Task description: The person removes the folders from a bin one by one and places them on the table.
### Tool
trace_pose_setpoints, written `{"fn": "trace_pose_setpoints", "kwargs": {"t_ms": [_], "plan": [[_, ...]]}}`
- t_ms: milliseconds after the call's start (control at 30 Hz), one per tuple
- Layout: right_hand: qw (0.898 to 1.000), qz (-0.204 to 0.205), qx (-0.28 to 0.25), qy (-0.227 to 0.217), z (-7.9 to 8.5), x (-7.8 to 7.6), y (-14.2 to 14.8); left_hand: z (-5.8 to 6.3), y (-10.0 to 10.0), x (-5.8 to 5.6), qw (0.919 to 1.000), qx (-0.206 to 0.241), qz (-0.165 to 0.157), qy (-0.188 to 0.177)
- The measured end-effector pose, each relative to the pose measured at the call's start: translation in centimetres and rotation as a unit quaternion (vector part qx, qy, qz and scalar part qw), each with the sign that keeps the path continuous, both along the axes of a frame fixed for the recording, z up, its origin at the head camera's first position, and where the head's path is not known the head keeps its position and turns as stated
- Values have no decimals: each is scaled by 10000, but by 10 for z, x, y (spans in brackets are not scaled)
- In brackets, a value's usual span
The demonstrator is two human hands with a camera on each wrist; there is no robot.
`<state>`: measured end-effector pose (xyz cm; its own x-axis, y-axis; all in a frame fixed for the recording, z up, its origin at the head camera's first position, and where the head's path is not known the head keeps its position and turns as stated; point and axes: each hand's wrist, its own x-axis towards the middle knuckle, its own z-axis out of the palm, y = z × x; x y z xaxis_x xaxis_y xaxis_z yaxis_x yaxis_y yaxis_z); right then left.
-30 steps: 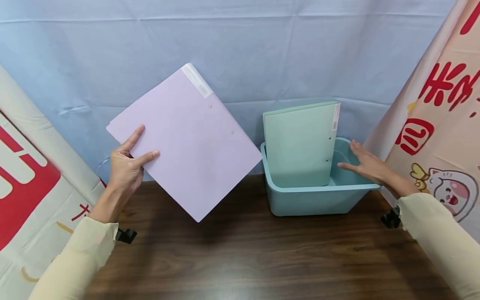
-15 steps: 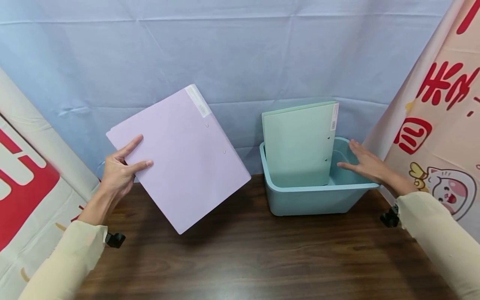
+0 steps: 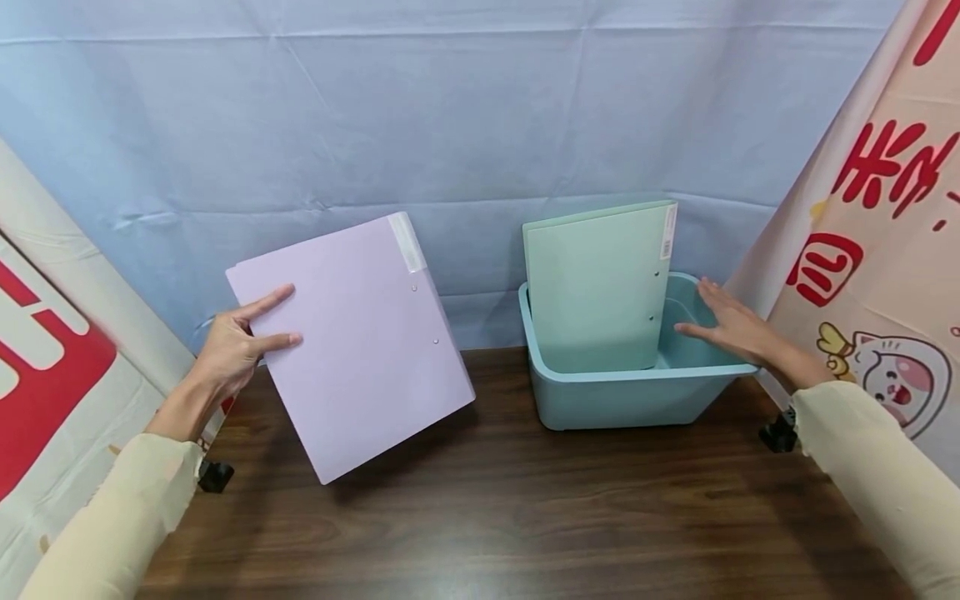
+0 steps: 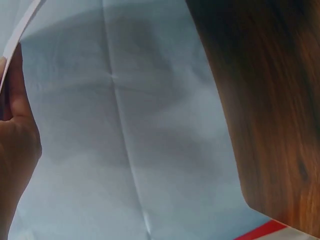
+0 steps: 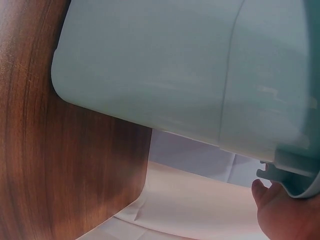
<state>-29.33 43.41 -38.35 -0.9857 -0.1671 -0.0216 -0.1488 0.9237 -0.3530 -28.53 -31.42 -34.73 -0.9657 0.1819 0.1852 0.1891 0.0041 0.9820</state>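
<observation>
In the head view my left hand [image 3: 232, 346] grips a lilac file folder [image 3: 367, 350] by its left edge, with two digits on the front and other fingers behind. The folder is tilted, its white label at the top right corner. The left wrist view catches only the folder's thin edge [image 4: 21, 27] beside the hand. My right hand [image 3: 738, 329] rests on the right rim of a blue-green plastic bin [image 3: 630, 404], fingers straight, thumb stretched out over the inside. A mint-green file folder [image 3: 596, 292] stands leaning in the bin's left part.
Under the bin is a dark wooden table [image 3: 480, 517]. A light blue cloth [image 3: 420, 108] hangs behind. Printed cloths stand at either side, the right one [image 3: 862, 275] close to my right hand and the left one [image 3: 67, 400] near my left forearm.
My left hand has turned the lilac folder more upright and brought it left and lower, away from the bin. My right hand, the bin and the mint-green folder have stayed put.
</observation>
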Motion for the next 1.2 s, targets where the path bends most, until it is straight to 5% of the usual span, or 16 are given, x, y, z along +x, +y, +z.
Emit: {"fn": "trace_pose_setpoints", "kwargs": {"t_ms": [200, 433, 833, 1200], "plan": [[9999, -30, -60, -81, 2, 0, -1, -5, -13, -6, 9943, -1060, 88, -87], [10000, 10, -26, -33, 4, -1, -2, -12, -27, -14, 9725, -2306, 316, -127], [9999, -38, -97, -49, 1, 0, 0, -22, -42, -29, 9630, -2688, 189, -2], [9999, -26, -162, 8, 2, 1, -2, -32, -61, -35, 9413, -3367, 208, -102]]}}
